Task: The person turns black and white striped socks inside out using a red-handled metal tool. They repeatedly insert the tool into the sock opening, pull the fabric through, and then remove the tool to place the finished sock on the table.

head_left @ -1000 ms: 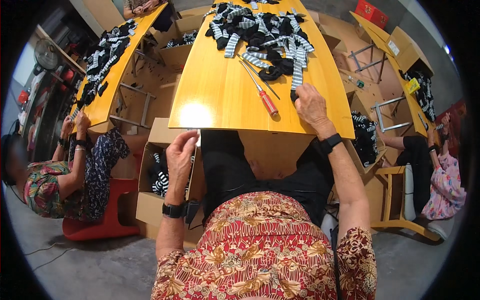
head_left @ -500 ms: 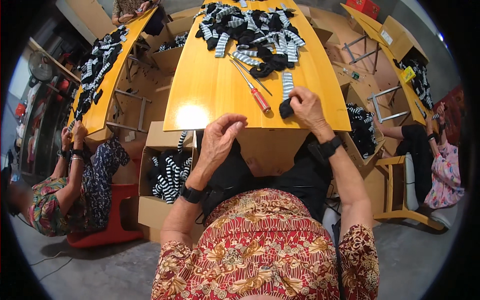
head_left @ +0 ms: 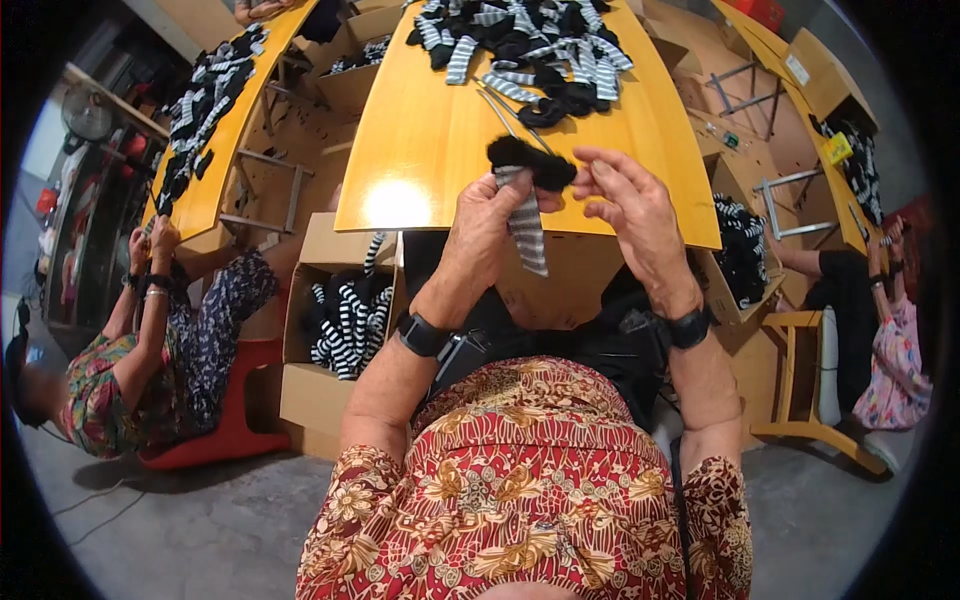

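Observation:
My left hand pinches a sock near the table's front edge. Its black end bunches up above my fingers, while the grey-striped end hangs below them. Just right of the black end is my right hand, its fingers apart and nothing in them. Behind the held sock, two thin metal shafts lie on the yellow table; the handle end of the tools is hidden. A heap of black and grey-striped socks covers the table's far part.
Left of my legs stands a cardboard box with black-and-white striped pieces. Another box of socks is to the right. Co-workers sit at side tables on both sides, the left one on a red chair.
My right hand has left the sock on the table and opened. The sock is now lifted in my left hand, in front of the red-handled screwdriver-like tool, whose handle is now hidden.

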The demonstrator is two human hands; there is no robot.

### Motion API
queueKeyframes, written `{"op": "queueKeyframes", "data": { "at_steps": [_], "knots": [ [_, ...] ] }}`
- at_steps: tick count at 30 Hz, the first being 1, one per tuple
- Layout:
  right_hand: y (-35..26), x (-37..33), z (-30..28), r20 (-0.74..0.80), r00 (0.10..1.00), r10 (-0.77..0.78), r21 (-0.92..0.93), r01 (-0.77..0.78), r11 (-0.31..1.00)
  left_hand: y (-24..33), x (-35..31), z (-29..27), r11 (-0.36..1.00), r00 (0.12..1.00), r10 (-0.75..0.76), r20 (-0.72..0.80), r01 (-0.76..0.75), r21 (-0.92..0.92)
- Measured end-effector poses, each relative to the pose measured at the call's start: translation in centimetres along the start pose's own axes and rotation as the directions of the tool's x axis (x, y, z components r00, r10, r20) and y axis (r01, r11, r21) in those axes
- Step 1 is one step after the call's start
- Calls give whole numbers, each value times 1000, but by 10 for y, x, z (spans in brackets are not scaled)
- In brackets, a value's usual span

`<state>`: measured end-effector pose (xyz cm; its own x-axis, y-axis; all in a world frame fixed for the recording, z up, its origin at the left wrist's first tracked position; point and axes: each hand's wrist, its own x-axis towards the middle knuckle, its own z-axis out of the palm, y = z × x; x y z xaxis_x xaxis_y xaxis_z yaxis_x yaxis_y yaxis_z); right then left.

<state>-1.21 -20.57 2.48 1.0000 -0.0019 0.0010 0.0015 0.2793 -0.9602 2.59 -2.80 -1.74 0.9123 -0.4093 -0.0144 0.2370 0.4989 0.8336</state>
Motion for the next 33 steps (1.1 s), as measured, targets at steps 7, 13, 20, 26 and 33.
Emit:
{"op": "queueKeyframes", "data": {
  "at_steps": [7, 13, 20, 26, 33],
  "knots": [
    [60, -22, 10, 77, 984, 158, -283, -131, 950, -15, 11, -27, 973, 992, -91, -85, 71, -221],
    [90, -15, 2, 45, 972, 230, -254, -212, 944, -32, 10, -45, 977, 971, -159, -179, 128, -171],
    [80, -12, 7, 31, 978, 204, -290, -187, 939, -11, -32, -50, 687, 924, 342, -170, -122, 717],
    [65, -8, 19, 74, 986, 149, -198, -132, 971, 0, -56, -19, 516, 946, 301, 120, -267, 814],
    [68, -11, 22, 96, 984, 153, -42, -149, 988, -8, -52, -28, 723, 976, 198, -87, -85, 685]
  ]
}}
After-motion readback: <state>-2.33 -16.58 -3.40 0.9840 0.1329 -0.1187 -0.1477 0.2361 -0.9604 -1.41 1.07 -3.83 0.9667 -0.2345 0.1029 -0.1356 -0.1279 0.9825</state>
